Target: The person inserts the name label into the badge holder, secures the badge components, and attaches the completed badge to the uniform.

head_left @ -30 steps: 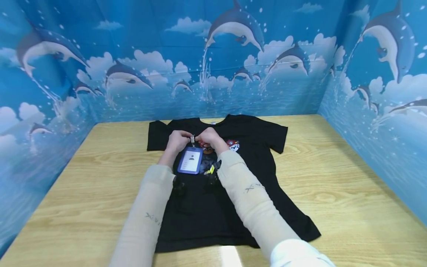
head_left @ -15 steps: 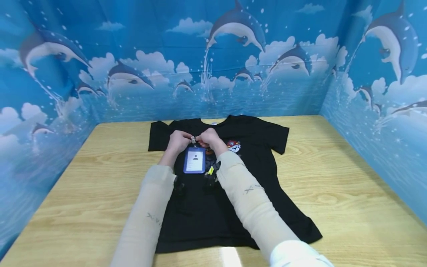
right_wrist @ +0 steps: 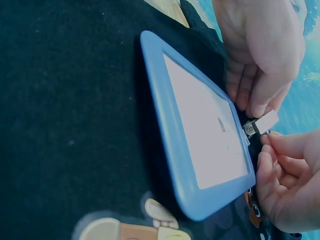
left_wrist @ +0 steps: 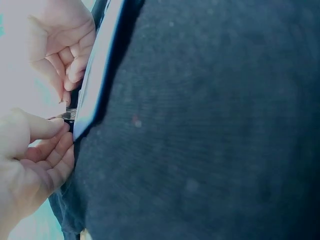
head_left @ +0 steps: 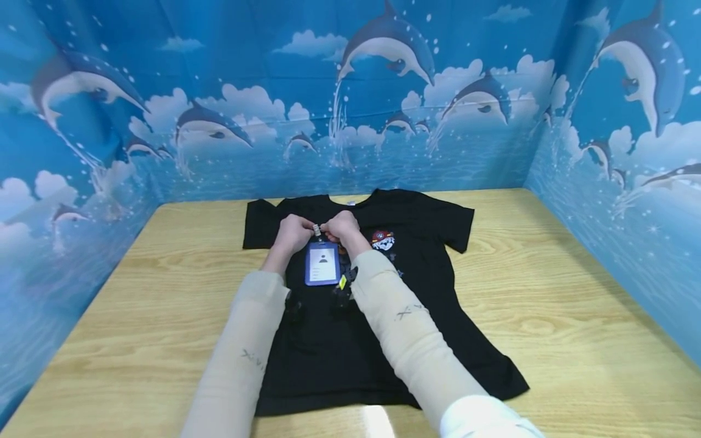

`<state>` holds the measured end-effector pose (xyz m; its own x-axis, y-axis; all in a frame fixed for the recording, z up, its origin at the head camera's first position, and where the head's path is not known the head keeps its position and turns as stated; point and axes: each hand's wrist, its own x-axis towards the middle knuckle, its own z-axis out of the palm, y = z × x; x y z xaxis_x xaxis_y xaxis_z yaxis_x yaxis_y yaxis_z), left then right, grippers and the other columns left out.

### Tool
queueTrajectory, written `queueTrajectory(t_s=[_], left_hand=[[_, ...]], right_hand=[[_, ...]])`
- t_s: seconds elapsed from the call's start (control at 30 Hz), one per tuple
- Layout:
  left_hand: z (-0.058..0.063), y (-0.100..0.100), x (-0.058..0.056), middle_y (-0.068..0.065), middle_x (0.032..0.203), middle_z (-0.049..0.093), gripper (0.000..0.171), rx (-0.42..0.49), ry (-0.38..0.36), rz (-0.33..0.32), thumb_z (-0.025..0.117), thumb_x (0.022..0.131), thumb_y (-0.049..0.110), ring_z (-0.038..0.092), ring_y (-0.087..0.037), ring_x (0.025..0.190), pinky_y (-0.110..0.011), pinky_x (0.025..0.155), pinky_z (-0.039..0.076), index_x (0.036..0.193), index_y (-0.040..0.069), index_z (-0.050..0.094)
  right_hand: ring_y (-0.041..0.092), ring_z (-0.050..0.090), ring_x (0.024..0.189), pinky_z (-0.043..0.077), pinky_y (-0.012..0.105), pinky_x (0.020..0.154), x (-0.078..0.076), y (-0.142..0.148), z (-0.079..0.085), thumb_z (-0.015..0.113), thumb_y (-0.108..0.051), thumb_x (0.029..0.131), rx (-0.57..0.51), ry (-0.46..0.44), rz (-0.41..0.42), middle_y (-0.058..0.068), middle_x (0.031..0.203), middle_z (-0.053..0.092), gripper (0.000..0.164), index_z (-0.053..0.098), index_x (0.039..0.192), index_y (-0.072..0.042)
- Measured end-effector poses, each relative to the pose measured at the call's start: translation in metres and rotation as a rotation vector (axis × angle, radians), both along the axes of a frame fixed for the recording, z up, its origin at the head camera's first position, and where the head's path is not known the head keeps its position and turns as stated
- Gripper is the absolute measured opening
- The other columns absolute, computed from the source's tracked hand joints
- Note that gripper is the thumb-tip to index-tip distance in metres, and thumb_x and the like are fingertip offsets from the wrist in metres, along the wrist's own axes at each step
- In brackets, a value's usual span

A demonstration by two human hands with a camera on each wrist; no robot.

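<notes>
A blue-framed ID badge (head_left: 322, 263) hangs below a small metal clip (right_wrist: 251, 128) with a pale strap end, over the upper chest of a black T-shirt (head_left: 306, 365). My left hand (head_left: 294, 233) pinches the clip from the left, thumb and fingertips at its edge. From the other side, my right hand (head_left: 341, 225) pinches at the clip too, its remaining fingers curled in. In the left wrist view the badge (left_wrist: 100, 70) shows edge-on. Fingertips partly hide where the clip meets the cloth.
The shirt lies spread on a wooden table (head_left: 547, 304), neckline at the far side. A cartoon print (head_left: 383, 239) shows to the right of my right hand. Blue dolphin-patterned curtains (head_left: 246, 109) enclose the table at the back and sides.
The badge has swung right from a tilted hang to nearly straight. Both hands keep their place at the clip; my right forearm has shifted slightly left.
</notes>
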<state>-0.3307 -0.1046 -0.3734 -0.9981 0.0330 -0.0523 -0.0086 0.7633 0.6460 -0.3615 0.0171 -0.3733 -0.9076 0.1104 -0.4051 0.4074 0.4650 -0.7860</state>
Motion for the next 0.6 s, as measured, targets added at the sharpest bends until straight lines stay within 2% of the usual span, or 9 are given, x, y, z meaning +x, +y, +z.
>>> queueTrajectory(t_s=[0.1,0.3,0.43,0.6], left_hand=[[0.0,0.001,0.0,-0.013,0.108,0.065,0.022,-0.003,-0.001,0.0,0.055,0.089,0.006,0.056,-0.024,0.098,-0.034,0.08,0.046,0.105,0.002,0.07],[-0.001,0.002,-0.001,-0.013,0.105,0.066,0.023,-0.022,0.014,-0.023,0.054,0.088,0.006,0.055,-0.023,0.092,-0.033,0.076,0.045,0.103,0.001,0.07],[-0.001,0.001,-0.001,-0.014,0.104,0.066,0.024,-0.046,0.021,-0.044,0.053,0.087,0.005,0.055,-0.023,0.09,-0.032,0.074,0.045,0.101,0.0,0.071],[0.0,0.0,-0.001,-0.014,0.104,0.066,0.024,-0.079,0.031,-0.06,0.052,0.088,0.006,0.055,-0.024,0.091,-0.034,0.078,0.045,0.101,0.0,0.07]], right_hand=[[0.011,0.05,0.045,0.042,0.026,0.045,0.004,0.0,0.003,0.069,-0.02,0.083,0.046,0.016,-0.003,0.001,0.055,0.057,0.017,0.07,0.072,-0.008],[0.01,0.05,0.045,0.039,0.025,0.049,0.013,-0.002,0.007,0.069,-0.019,0.082,0.099,0.084,-0.025,-0.001,0.056,0.058,0.016,0.069,0.07,-0.009],[0.01,0.05,0.046,0.039,0.026,0.05,0.013,-0.003,0.006,0.068,-0.022,0.083,0.118,0.07,-0.027,-0.001,0.057,0.058,0.016,0.069,0.072,-0.011],[0.011,0.052,0.049,0.039,0.026,0.05,0.011,-0.004,0.005,0.07,-0.027,0.083,0.14,0.063,-0.033,-0.001,0.059,0.06,0.019,0.07,0.072,-0.011]])
